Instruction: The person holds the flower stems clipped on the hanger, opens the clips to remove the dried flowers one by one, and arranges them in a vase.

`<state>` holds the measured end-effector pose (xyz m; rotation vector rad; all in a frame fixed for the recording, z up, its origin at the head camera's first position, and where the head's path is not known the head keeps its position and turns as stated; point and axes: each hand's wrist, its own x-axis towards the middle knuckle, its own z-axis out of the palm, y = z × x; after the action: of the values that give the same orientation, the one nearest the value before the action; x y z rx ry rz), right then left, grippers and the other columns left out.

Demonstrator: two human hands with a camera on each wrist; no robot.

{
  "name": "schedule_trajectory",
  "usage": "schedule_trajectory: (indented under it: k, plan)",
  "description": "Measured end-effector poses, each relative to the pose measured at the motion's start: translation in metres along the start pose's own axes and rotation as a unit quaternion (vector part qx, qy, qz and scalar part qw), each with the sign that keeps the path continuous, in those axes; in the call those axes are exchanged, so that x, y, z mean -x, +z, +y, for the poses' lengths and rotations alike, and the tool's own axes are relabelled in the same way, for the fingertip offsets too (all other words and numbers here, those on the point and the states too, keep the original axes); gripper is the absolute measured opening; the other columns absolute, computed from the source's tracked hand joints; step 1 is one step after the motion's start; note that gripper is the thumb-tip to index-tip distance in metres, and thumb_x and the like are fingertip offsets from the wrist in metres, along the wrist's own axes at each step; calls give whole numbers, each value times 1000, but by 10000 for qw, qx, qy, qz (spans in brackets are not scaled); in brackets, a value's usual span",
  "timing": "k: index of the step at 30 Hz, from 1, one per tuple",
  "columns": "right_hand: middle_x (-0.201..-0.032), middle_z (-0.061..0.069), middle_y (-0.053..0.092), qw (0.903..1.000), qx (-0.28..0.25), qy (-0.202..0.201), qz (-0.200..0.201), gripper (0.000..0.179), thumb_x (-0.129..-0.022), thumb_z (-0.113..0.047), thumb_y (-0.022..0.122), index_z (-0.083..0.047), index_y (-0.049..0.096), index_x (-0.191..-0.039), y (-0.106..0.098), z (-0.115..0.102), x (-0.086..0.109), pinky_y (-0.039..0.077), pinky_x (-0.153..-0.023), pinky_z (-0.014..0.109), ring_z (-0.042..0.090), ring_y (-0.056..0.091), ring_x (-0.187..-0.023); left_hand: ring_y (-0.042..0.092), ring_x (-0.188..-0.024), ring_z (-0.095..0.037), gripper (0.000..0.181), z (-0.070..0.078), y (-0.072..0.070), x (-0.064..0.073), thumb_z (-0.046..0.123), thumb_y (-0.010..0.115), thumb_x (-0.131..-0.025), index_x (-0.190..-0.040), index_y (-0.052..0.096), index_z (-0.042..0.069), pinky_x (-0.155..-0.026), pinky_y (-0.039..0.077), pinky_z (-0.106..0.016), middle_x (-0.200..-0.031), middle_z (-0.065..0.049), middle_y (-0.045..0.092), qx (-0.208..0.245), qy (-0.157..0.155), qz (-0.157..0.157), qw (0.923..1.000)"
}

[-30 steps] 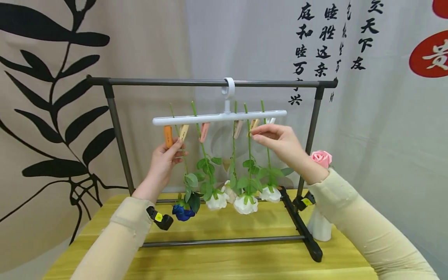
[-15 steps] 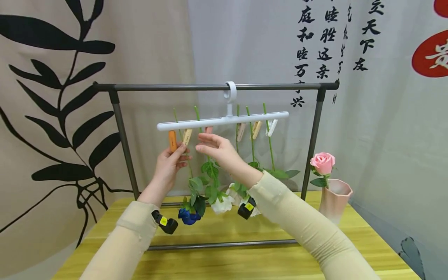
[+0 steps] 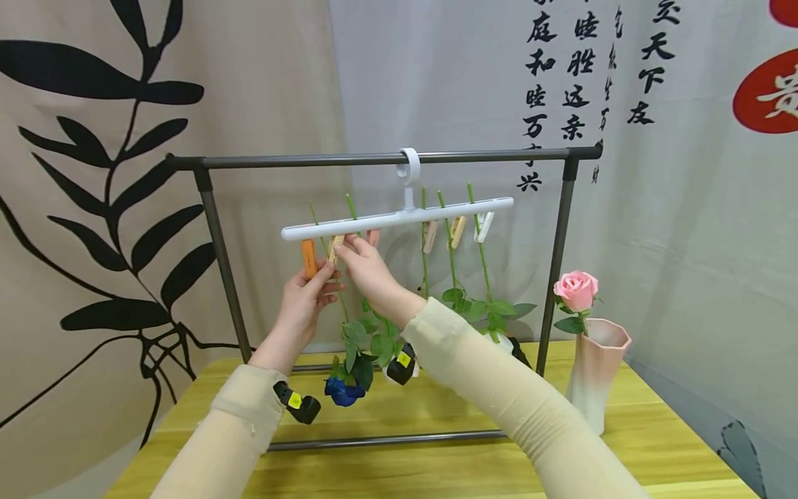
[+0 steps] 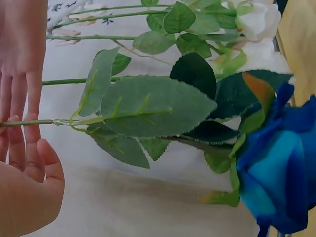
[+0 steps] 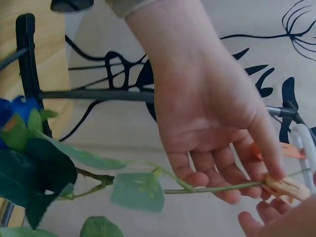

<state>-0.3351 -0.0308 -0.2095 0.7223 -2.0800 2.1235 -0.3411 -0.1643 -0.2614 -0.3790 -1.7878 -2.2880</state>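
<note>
A blue rose (image 3: pixel 344 391) hangs upside down from a white hanger (image 3: pixel 399 218), its stem running up beside a pale yellow clothespin (image 5: pixel 291 188). My left hand (image 3: pixel 300 301) pinches that clothespin from the left, thumb on its face and fingers behind the stem. From the right, my right hand (image 3: pixel 374 277) also pinches the clothespin near its upper part; its palm shows at the upper left of the left wrist view. An orange clothespin (image 3: pixel 309 258) is just left of the hands. A pink clothespin (image 3: pixel 373 238) is partly hidden behind my right hand.
The hanger hooks over a dark metal rack (image 3: pixel 280 161) on a wooden table (image 3: pixel 349 471). More clothespins hold white roses (image 4: pixel 259 19), largely covered by my right arm in the head view. A vase (image 3: pixel 595 374) with a pink rose (image 3: pixel 576 291) stands right.
My right hand has moved left from the right-hand clothespins to the pale yellow one beside my left hand. The hanger's left end has dipped. My left hand keeps its hold.
</note>
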Motion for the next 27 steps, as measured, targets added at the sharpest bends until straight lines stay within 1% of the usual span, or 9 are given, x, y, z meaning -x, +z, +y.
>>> schedule_trajectory:
  k: [2,4,7,9,12,14,16,22,27]
  plan:
    - [-141,13,51,9995,85,-219,219,40,-103,-14,46,0,46,-140,4,3,-4,38,-104,37,20,46,-130,66,-80,-14,24,-1,1,1,28,59,-98,-113,53,11,-70,48,-25,-87,6,67,13,15,-24,10000]
    - [-132,14,58,9984,187,-349,414,34,-102,-11,47,2,53,-133,7,5,-6,42,-98,31,18,54,-119,66,-80,-14,20,-2,1,2,26,59,-98,-111,53,11,-70,49,-25,-86,7,68,40,20,-38,10000]
    - [-121,15,64,9972,221,-404,593,29,-101,-9,48,4,58,-125,11,5,-8,45,-87,26,15,59,-102,67,-81,-14,16,-5,1,4,23,60,-98,-107,54,11,-71,51,-26,-87,7,69,68,11,-41,10000]
    - [-118,15,66,9967,230,-418,649,29,-101,-9,49,4,59,-125,12,5,-9,46,-81,25,16,59,-94,67,-83,-14,15,-7,0,5,22,60,-98,-104,54,10,-73,52,-26,-88,6,70,71,-32,-58,10000]
    - [-120,17,65,9966,230,-472,640,29,-101,-8,50,3,59,-126,12,4,-10,48,-81,25,17,62,-98,68,-86,-16,16,-12,-3,6,22,61,-97,-106,56,9,-77,53,-28,-92,5,70,17,-110,-78,9999]
    - [-121,18,64,9967,206,-509,592,30,-101,-6,50,4,57,-127,12,3,-10,49,-83,26,20,62,-104,68,-88,-16,18,-15,-5,7,22,61,-98,-109,57,9,-79,53,-28,-94,5,69,-41,-148,-78,9999]
    - [-122,18,63,9966,245,-506,596,30,-100,-6,50,3,58,-128,11,2,-10,48,-84,25,19,60,-110,68,-88,-16,21,-18,-7,7,21,61,-98,-113,59,7,-78,54,-28,-95,5,69,-107,-155,-68,9998]
    - [-120,19,64,9968,194,-418,651,28,-100,-6,52,5,58,-125,9,4,-10,51,-76,28,21,62,-101,69,-85,-14,23,-22,-8,7,13,59,-98,-116,58,-1,-74,54,-27,-97,0,68,-218,-75,-53,9997]
    - [-119,18,64,9974,36,-349,636,27,-100,-7,52,5,57,-124,9,6,-11,54,-77,30,27,65,-100,67,-81,-12,26,-22,-6,6,15,60,-97,-116,58,-3,-73,54,-26,-93,3,68,-377,-32,-78,9993]
